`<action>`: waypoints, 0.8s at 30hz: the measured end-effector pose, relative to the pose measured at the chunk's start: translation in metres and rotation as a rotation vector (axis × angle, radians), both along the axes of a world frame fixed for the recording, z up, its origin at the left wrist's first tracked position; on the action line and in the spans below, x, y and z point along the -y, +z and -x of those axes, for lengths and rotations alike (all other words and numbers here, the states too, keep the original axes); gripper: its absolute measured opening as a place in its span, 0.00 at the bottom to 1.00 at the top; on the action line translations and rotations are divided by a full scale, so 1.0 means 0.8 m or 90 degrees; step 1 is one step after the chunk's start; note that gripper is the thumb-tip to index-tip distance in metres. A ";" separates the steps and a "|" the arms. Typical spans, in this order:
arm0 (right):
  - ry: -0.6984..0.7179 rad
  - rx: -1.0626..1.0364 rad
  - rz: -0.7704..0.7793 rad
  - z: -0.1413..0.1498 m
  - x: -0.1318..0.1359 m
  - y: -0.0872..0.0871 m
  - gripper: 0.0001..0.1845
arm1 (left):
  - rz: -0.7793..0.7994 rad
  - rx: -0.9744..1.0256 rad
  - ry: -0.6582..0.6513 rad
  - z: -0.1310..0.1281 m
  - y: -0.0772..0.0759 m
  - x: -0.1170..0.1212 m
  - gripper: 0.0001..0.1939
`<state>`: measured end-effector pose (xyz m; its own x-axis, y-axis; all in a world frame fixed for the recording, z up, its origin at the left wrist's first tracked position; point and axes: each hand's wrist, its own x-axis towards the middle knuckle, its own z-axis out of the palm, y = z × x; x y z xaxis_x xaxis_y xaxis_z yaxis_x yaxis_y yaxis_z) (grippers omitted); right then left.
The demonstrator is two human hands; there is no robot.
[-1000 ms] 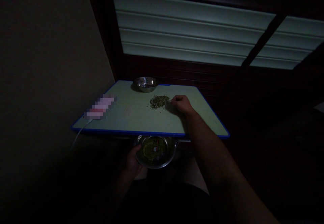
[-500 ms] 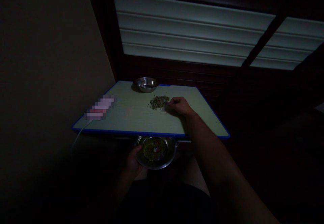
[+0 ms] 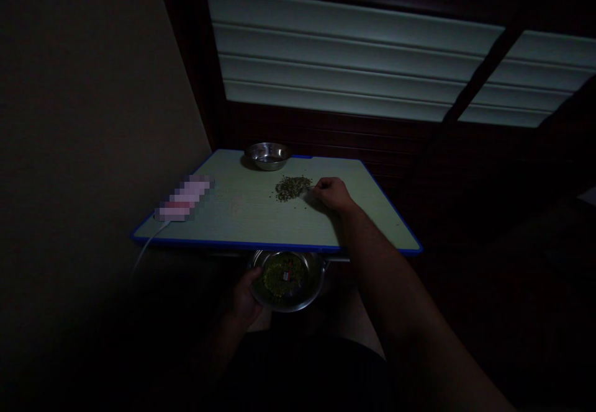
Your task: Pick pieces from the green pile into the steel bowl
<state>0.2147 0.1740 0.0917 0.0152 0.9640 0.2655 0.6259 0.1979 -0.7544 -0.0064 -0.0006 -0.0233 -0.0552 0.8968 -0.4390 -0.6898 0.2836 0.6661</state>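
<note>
My left hand is closed on the left rim of a steel bowl, held just below the table's front edge. Green beans lie in it, and a small label shows among them. Over the table, the fingers of my right hand are pinched on a small pale spoon-like tool; dim light leaves its exact kind unclear. Its tip touches the right side of a loose pile of small brownish-green beans.
The pale table has a blue edge. A second steel bowl stands at its back. At the left lies a blurred pink object with a white cable hanging off the edge. A wall rises close on the left.
The pale tool has tilted and shifted slightly up beside the pile, and my right hand has moved a touch. My left hand and its bowl stay put.
</note>
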 end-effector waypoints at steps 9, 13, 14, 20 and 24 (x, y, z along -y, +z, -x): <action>-0.049 -0.113 -0.023 -0.004 -0.001 0.003 0.04 | -0.003 0.014 0.005 0.000 0.001 0.000 0.12; -0.046 -0.124 -0.041 -0.006 -0.003 0.002 0.05 | 0.003 0.020 -0.005 0.000 0.002 0.001 0.12; -0.038 -0.122 -0.040 -0.005 -0.003 0.002 0.05 | 0.003 0.021 -0.008 0.000 0.002 0.001 0.13; 0.011 -0.093 -0.063 0.002 0.001 0.002 0.10 | 0.016 0.011 0.001 -0.001 0.004 0.001 0.12; 0.040 -0.053 -0.063 0.002 0.002 0.001 0.12 | 0.012 0.013 -0.009 -0.001 0.005 0.002 0.14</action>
<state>0.2129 0.1726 0.0925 -0.0176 0.9329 0.3596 0.5459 0.3103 -0.7783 -0.0053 -0.0020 -0.0192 -0.0340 0.8886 -0.4574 -0.6994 0.3058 0.6460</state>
